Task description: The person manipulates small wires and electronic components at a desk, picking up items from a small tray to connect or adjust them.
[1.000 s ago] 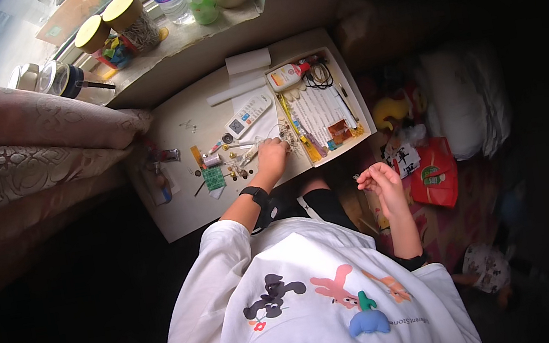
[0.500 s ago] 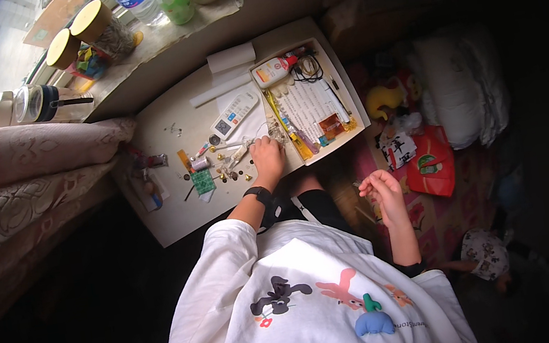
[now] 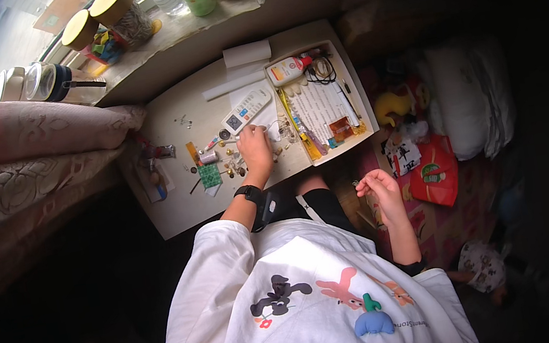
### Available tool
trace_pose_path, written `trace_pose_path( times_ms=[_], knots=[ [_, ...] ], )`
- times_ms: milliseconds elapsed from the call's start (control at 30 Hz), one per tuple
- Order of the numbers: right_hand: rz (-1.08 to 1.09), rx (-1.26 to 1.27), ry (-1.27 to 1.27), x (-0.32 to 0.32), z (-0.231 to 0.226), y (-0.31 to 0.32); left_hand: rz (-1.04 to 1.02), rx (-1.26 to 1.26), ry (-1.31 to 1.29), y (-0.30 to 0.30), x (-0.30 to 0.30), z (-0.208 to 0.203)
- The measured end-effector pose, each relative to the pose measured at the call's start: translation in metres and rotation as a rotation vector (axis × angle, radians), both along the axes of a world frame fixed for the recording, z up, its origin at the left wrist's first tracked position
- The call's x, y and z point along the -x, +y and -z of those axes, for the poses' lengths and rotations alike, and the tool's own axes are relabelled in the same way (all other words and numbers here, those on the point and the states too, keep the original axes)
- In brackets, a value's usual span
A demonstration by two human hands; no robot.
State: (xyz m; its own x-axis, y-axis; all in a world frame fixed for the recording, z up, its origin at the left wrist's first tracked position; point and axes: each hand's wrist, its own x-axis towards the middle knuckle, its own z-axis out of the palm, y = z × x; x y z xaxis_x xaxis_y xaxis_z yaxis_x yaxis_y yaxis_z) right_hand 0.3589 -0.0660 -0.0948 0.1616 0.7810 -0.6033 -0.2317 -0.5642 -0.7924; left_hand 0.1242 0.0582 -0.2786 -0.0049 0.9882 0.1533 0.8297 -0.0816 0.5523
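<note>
Small brown-gold pieces near front edge of white worktop; left hand beside, grip unclear; right hand pinching tiny pale piece.

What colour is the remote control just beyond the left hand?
The remote control is white, with a grey display; best seen in the head view.

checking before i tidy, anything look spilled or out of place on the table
Possibly: small round pieces lie scattered on the table beside the left hand, outside the open box, in no order, as if spilled.
</note>
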Motion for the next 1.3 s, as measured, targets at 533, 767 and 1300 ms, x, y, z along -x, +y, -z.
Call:
trace_pose_path(
  times_ms=[533,767,1300],
  knots=[
    [-0.017,-0.022,-0.025,0.005,-0.003,0.004,0.338,0.128,0.086,-0.011,-0.002,0.004],
    [-0.106,-0.030,-0.034,0.026,-0.011,0.024,0.228,0.100,-0.137,-0.010,0.012,-0.010],
    [-0.215,-0.100,-0.018,0.054,-0.012,0.044,0.168,0.254,-0.453,-0.006,0.052,-0.033]
  ],
)
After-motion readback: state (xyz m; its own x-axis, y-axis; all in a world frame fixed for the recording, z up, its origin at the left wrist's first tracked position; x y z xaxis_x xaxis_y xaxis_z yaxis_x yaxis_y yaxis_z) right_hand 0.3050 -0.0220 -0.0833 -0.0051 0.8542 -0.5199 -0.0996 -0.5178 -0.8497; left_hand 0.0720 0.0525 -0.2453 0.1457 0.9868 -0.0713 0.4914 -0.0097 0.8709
